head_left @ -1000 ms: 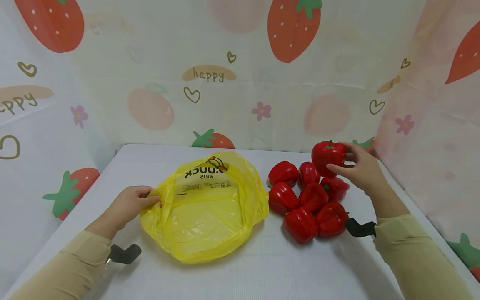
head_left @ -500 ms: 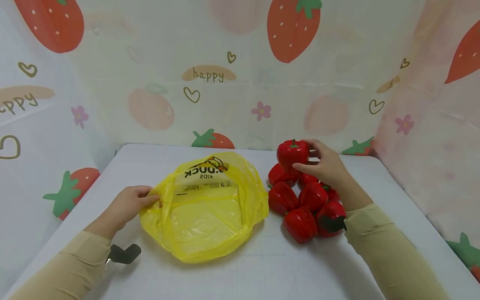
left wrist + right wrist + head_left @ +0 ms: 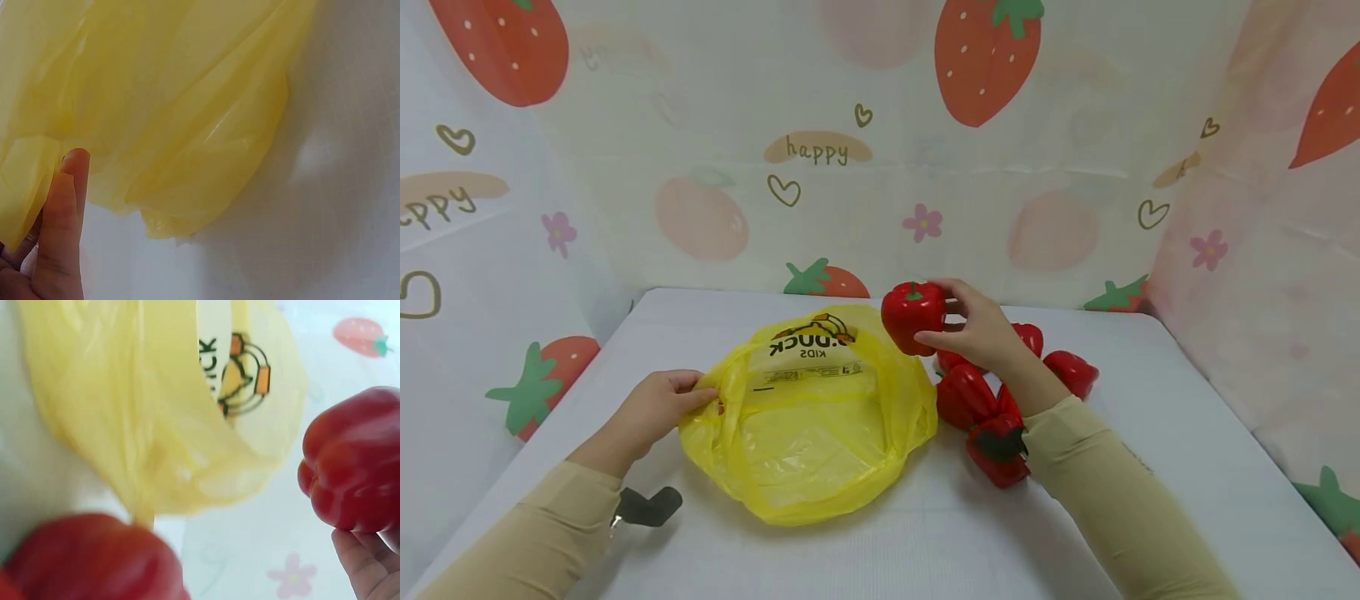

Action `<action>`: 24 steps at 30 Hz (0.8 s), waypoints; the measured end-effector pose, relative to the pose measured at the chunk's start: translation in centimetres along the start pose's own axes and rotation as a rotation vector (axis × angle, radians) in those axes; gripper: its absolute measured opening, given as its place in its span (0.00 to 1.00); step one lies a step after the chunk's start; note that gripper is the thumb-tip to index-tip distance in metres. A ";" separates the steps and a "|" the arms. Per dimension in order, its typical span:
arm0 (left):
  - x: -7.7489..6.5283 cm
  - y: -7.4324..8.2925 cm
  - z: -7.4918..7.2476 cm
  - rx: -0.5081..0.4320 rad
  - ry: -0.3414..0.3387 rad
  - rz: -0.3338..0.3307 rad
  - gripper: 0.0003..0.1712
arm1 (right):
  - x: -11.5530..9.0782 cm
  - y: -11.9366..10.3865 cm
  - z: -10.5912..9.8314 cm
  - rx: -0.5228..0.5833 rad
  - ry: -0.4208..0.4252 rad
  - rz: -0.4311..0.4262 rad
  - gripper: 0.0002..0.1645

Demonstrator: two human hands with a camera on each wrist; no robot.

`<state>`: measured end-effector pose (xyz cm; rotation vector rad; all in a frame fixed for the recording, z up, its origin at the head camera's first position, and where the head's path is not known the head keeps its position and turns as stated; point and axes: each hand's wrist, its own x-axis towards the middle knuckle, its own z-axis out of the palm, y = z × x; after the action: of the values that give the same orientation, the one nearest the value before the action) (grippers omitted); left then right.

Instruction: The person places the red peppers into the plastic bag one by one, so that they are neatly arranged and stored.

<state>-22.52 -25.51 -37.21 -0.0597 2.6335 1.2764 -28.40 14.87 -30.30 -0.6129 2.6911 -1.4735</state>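
Observation:
A yellow plastic bag point(image 3: 812, 450) with duck printing lies on the table, its mouth spread wide. My left hand point(image 3: 658, 412) pinches the bag's left rim between thumb and fingers; the left wrist view shows the thin film point(image 3: 25, 187) between them. In my right hand point(image 3: 973, 329) is a red bell pepper point(image 3: 913, 318), stem up, held in the air by the bag's upper right rim. The right wrist view has this held pepper point(image 3: 359, 462) at its right edge, apart from the bag point(image 3: 156, 412).
Several more red bell peppers point(image 3: 966, 393) lie grouped to the right of the bag, partly hidden under my right forearm. One pepper point(image 3: 1071, 373) sits at the group's right side. Fabric walls with strawberry prints point(image 3: 988, 62) enclose the white table point(image 3: 1150, 400) at the back and sides.
My right hand has carried the bell pepper leftward, from above the right of the pepper group to the bag's right rim. My left hand and the bag have stayed nearly still.

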 end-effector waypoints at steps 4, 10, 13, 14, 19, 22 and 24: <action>-0.1 0.0 0.0 -0.007 0.001 -0.004 0.28 | 1.0 -0.7 1.8 0.012 -0.026 -0.031 0.44; -0.1 -0.1 -0.1 -0.017 -0.001 0.001 0.29 | 2.3 -1.7 4.6 0.023 -0.073 -0.039 0.44; -0.1 -0.2 -0.1 -0.026 -0.003 0.001 0.29 | 2.9 -2.1 5.7 0.027 -0.094 -0.067 0.43; -0.1 -0.3 -0.1 -0.028 -0.003 0.002 0.28 | 3.1 -2.2 6.0 0.028 -0.101 -0.079 0.43; 0.0 -0.6 -0.3 -0.035 0.004 0.009 0.27 | 3.7 -3.1 7.2 0.044 -0.139 -0.111 0.41; -0.1 -0.7 -0.3 -0.038 0.008 0.007 0.27 | 4.1 -3.3 7.9 0.057 -0.168 -0.132 0.40; -0.1 -0.6 -0.4 -0.036 0.009 0.006 0.27 | 4.4 -3.2 8.4 0.063 -0.194 -0.147 0.40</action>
<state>-22.42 -26.20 -37.47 -0.0636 2.6197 1.3288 -29.77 5.03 -31.57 -0.9155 2.4907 -1.4388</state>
